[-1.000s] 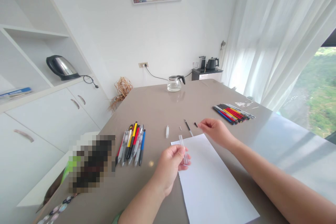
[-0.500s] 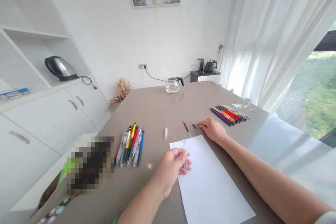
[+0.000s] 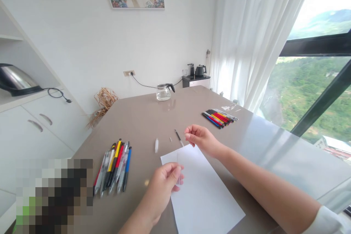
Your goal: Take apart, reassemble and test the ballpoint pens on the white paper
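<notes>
My left hand (image 3: 167,179) pinches a clear plastic pen barrel (image 3: 179,179) over a white sheet of paper (image 3: 204,190); the fingers cover much of it. Farther up, my right hand (image 3: 201,139) is closed, thumb and fingertips pressed together. Whatever is between those fingertips is hidden. Just left of it lies a pen refill (image 3: 178,136) with a dark tip, one end by the paper's top edge. A small spring (image 3: 170,139) and a whitish translucent pen grip (image 3: 156,145) lie on the table to the left.
A loose pile of pens (image 3: 115,166) lies at the left, and a neat row of pens (image 3: 219,117) at the right. A glass pot (image 3: 163,93) stands toward the far end of the table (image 3: 137,117). A pixelated dark object is at the lower left.
My right hand has moved left and closed over where a small black pen part lay; that part no longer shows. My left hand still holds the barrel. The view has turned right.
</notes>
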A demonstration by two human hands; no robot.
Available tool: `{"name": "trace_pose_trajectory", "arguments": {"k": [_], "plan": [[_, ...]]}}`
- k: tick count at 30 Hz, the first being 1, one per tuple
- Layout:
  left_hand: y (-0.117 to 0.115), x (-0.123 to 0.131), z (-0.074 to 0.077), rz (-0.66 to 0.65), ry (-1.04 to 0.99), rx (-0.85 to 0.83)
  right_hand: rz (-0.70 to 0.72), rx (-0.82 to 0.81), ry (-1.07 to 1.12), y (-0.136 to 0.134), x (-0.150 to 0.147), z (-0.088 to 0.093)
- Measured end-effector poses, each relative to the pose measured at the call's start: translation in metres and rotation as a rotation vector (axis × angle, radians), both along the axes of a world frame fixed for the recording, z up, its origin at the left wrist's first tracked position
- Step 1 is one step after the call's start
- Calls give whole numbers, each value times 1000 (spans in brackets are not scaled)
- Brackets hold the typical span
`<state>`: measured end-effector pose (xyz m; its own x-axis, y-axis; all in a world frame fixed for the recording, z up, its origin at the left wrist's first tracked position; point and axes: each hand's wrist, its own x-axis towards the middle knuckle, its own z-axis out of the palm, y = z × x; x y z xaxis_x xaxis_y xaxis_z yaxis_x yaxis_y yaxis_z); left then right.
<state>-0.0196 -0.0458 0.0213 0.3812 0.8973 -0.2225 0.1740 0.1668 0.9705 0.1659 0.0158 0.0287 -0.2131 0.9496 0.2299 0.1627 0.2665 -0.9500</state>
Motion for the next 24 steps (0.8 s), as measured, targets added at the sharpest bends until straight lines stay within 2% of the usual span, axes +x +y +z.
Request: {"name": "trace_pose_trajectory", "arguments": {"k": [2,5,15,21,24], "plan": [[0,1,1,12,17,31,122,-46,174,-9,-6,8],[0,1,1,42,26,61,206,-96,254,-15,-9,13],[1,-3,-2,36,-8,80,268,-182,250,-18,-17,10],[0,-4,-4,36,-23,93,242,-182,202,-18,-18,7],[1,-4,-5,39,-27,95,280,-195,196,-18,-18,5]]}}
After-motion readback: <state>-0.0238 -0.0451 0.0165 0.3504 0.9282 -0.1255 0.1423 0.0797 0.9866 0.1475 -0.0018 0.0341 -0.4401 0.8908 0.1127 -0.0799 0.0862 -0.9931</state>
